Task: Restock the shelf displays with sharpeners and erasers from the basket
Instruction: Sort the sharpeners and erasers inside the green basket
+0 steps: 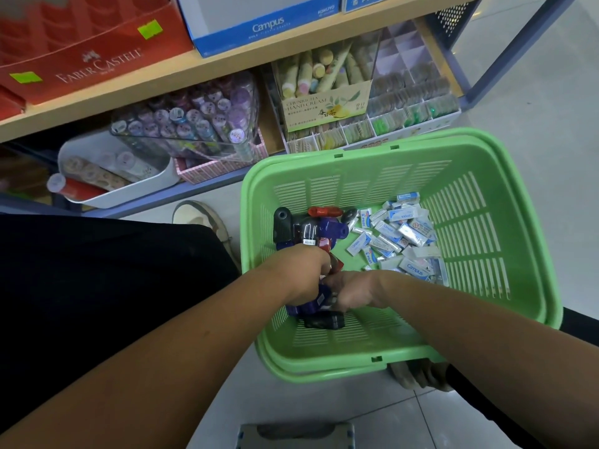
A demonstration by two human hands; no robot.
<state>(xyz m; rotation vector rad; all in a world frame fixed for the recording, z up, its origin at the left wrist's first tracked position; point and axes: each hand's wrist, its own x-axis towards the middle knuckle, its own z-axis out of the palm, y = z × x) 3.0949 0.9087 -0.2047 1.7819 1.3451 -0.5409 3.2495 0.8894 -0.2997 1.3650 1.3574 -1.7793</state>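
Now | left hand (301,270), right hand (353,293) grip sharpeners (311,228) | erasers (398,234) beside | basket (356,358) before shelf (227,66)

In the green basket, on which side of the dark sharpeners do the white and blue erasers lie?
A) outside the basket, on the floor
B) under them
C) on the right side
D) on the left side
C: the erasers are heaped in the right part of the basket, the sharpeners in its left part, where the left hand grips some.

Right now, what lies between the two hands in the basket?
In the head view, a blue sharpener lies between the left hand and the right hand; both hold it.
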